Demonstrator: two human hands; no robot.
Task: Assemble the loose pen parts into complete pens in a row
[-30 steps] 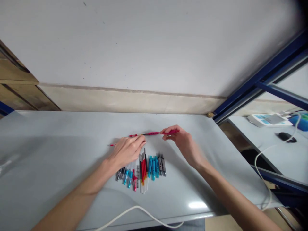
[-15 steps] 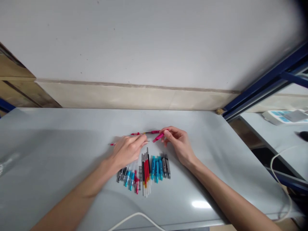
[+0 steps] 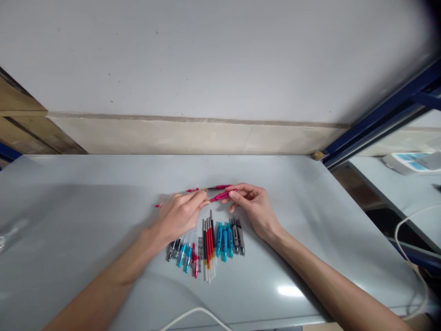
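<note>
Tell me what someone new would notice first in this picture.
First, the two hands meeting at the table's middle: the left hand and right hand pinch a pink pen part between their fingertips. Just below them lies a row of pen parts, blue, red, grey and black, on the grey table. A second pink pen lies just beyond the fingers.

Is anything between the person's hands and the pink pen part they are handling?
No. The right hand pinches the pink pen part at its fingertips, and the left hand meets its other end. The row of pen parts lies on the table, nearer the person, not between.
</note>
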